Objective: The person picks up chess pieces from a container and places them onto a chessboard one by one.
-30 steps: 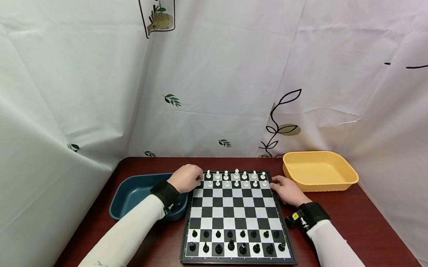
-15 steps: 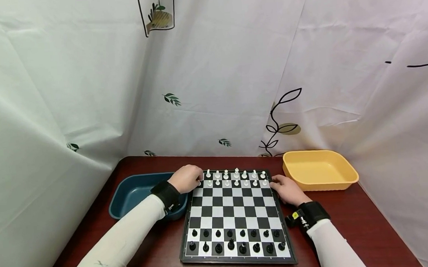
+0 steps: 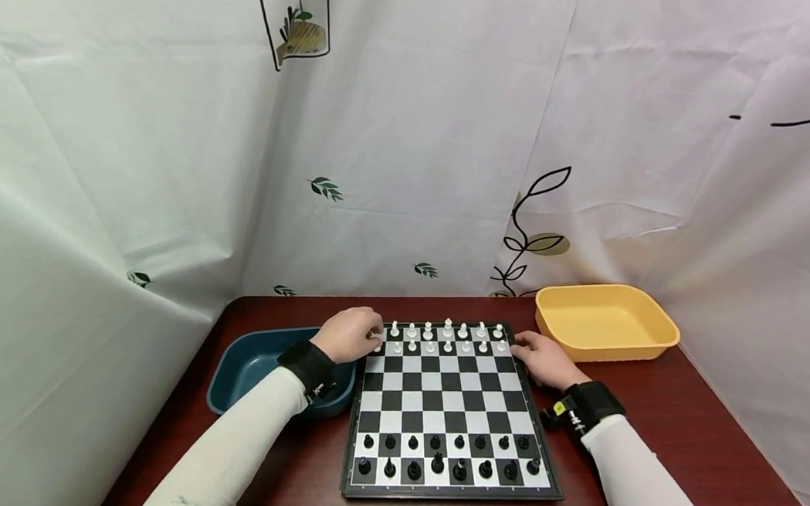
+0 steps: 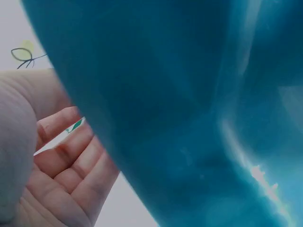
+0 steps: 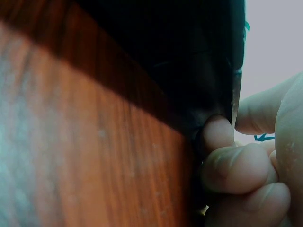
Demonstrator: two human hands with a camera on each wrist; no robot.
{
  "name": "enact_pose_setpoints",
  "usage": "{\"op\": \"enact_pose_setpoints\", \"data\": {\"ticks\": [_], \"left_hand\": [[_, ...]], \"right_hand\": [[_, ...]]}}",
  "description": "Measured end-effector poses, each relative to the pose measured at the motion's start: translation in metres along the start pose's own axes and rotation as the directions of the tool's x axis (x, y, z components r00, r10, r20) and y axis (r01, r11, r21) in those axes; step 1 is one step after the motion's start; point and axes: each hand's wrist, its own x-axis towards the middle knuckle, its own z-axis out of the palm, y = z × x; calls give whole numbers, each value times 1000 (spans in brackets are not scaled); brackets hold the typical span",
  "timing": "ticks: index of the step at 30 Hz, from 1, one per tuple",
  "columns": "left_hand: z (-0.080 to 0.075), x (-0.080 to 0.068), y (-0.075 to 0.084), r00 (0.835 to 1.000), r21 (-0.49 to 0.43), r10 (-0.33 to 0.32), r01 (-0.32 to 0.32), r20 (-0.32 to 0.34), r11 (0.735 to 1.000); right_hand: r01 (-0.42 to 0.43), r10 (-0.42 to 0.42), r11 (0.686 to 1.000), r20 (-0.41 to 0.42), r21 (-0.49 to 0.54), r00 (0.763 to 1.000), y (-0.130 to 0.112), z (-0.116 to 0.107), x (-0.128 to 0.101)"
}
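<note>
White pawn (image 3: 378, 340), light and likely easy to tip, pinched near its top by left hand (image 3: 349, 334) at chessboard's (image 3: 449, 405) eleven o'clock corner; right hand (image 3: 541, 358) grips its two o'clock edge.

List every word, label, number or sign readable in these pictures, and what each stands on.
None can be read.
The chessboard border shows no legible letters or numbers.
The yellow tag on the right wrist strap is too small to read.
The white sheets carry only drawings of leaves and plants, no words.
</note>
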Motion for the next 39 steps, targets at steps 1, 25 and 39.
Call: {"op": "enact_pose_setpoints", "data": {"ticks": [1, 25, 39], "left_hand": [[-3, -1, 0, 1000, -2, -2, 2, -8, 1000], [-38, -54, -32, 997, -31, -24, 26, 78, 999], [-42, -80, -50, 991, -58, 18, -11, 136, 998]], "right_hand": [[-1, 1, 1000, -1, -1, 1000, 0, 0, 0], [12, -12, 1000, -4, -4, 1000, -3, 1, -3], [10, -10, 1000, -7, 10, 1000, -3, 0, -3]]}}
